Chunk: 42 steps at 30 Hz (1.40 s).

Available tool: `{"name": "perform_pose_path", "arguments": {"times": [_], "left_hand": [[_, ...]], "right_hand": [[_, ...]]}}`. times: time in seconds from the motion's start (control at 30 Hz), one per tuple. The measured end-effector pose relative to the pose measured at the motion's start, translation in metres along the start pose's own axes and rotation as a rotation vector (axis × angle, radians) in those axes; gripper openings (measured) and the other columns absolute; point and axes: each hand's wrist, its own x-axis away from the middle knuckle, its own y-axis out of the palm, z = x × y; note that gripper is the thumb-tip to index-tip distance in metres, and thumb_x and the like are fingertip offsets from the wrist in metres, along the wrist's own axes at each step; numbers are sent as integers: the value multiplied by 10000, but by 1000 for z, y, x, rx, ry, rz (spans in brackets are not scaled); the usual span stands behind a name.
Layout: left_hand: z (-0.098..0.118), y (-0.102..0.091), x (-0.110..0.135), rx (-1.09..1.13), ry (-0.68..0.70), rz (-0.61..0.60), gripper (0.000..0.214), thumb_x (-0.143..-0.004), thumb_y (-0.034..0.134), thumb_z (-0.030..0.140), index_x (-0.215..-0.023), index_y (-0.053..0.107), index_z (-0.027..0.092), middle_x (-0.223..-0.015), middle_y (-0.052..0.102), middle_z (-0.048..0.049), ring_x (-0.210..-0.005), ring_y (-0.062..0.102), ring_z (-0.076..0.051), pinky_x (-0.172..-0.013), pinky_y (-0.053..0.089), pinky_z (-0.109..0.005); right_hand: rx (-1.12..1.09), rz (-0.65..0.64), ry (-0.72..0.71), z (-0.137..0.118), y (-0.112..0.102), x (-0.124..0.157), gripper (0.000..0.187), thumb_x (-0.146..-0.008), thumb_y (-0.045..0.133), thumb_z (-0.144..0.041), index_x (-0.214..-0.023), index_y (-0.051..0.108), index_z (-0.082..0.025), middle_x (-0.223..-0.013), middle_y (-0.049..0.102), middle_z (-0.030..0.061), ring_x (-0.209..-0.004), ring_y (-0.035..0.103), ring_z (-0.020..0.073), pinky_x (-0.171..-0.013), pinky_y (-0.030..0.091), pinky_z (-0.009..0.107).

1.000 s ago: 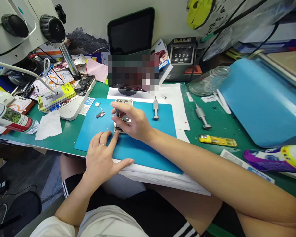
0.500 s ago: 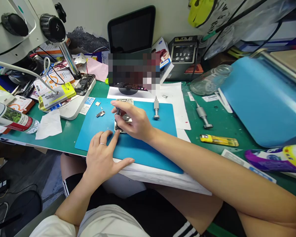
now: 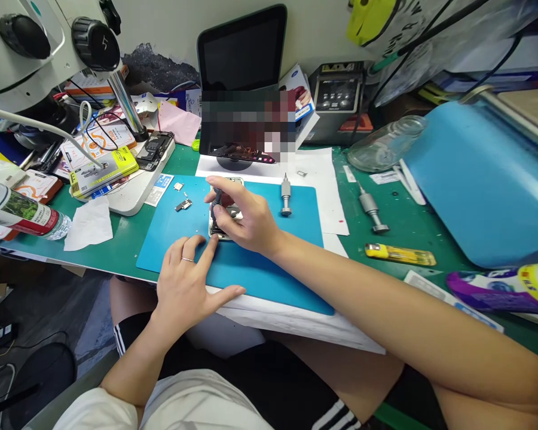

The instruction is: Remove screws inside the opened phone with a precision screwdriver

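An opened phone (image 3: 226,210) lies on the blue work mat (image 3: 269,263). My right hand (image 3: 242,218) is over it, fingers pinched round a small grey screwdriver (image 3: 216,197) that stands on the phone's inside. My left hand (image 3: 186,286) rests flat on the mat's near edge, fingers spread, index fingertip touching the phone's near end; a ring is on one finger. Small metal parts (image 3: 182,205) lie on the mat to the left of the phone.
Two more screwdrivers (image 3: 286,197) (image 3: 373,212) lie right of the phone, with a yellow tool (image 3: 401,255) beyond. A dark tablet (image 3: 242,57), a microscope (image 3: 40,42), a glass jar (image 3: 385,145), a plastic bottle (image 3: 18,212) and a large blue pad (image 3: 475,179) crowd the green bench.
My right hand has shifted slightly on the phone with the screwdriver; the view has moved a little. The left hand has stayed in place.
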Motion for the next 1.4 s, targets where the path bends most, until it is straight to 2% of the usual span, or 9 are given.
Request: {"name": "perform_pose_path", "arguments": {"times": [0.2,0.33,0.5,0.67,0.83,1.03,1.2,1.4], "left_hand": [[0,-1,0,-8,2,2,859,-841,554,775,-1448,552,168,-1326,574,-147,-1227,482,-351,-1079,404,-487],[0,0,0,-14,-2,13,860,-840,551,780,-1451,549,173,-1330,574,-144,-1231,485,-352,-1076,408,-490],[0,1,0,-15,-4,7,868,-839,541,790,-1455,544,178,-1335,572,-142,-1234,482,-350,-1078,407,-487],[0,0,1,-13,-3,3,863,-836,557,782,-1450,548,176,-1335,572,-147,-1230,480,-350,-1075,411,-498],[0,-1,0,-15,-4,3,863,-833,570,774,-1454,544,176,-1338,571,-147,-1227,479,-351,-1075,412,-500],[0,-1,0,-9,-2,1,853,-836,564,775,-1441,558,173,-1337,568,-150,-1234,481,-352,-1079,410,-500],[0,-1,0,-9,2,3,863,-840,558,775,-1454,542,170,-1333,569,-144,-1229,485,-349,-1075,414,-498],[0,-1,0,-10,3,9,854,-836,567,772,-1438,559,167,-1329,575,-151,-1229,484,-353,-1069,419,-500]], "right_hand": [[24,-20,-16,1,1,0,475,-953,596,-188,-1400,446,-248,-1075,711,51,-898,703,129,-792,616,254],[25,-32,-5,0,1,0,490,-946,504,-100,-1415,428,-221,-1064,708,64,-882,699,125,-802,610,260],[46,-38,-31,1,2,1,507,-957,571,-190,-1436,416,-255,-1091,717,51,-926,708,137,-837,612,273],[20,-34,-1,1,2,1,510,-957,491,-127,-1444,400,-244,-1097,712,65,-911,705,136,-843,611,286],[55,-39,-16,1,2,1,497,-965,557,-202,-1435,408,-260,-1081,717,52,-901,697,137,-826,613,281],[30,-46,15,0,1,1,519,-955,478,-126,-1452,392,-242,-1120,712,72,-891,693,136,-841,611,298],[52,-31,-12,1,2,1,488,-960,580,-208,-1419,418,-246,-1099,718,61,-894,697,139,-818,615,287],[35,-37,7,2,2,2,490,-958,502,-139,-1428,403,-239,-1120,712,71,-887,697,136,-817,613,291]]}}
